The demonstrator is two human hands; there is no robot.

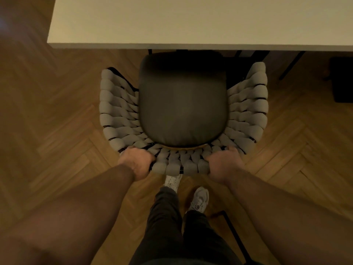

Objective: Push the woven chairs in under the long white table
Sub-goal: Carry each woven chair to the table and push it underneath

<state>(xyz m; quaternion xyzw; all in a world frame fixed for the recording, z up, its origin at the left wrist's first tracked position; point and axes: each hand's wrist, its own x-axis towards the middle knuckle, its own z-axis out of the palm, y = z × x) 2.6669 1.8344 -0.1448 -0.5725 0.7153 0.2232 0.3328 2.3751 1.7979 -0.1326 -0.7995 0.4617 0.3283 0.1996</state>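
The chair [183, 104] sits at 12 o'clock, seat front reaching the table [191, 22] edge. The left hand [136, 161] and right hand [223, 165] curl round its padded back rim at 6 o'clock; probably light, stiff-framed

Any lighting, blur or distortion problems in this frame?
Head view: dim, warm yellowish light; deep shadow under the white table; wide-angle skew in its edges; near forearms soft; woven chair, with left hand and right hand gripping it, readable.
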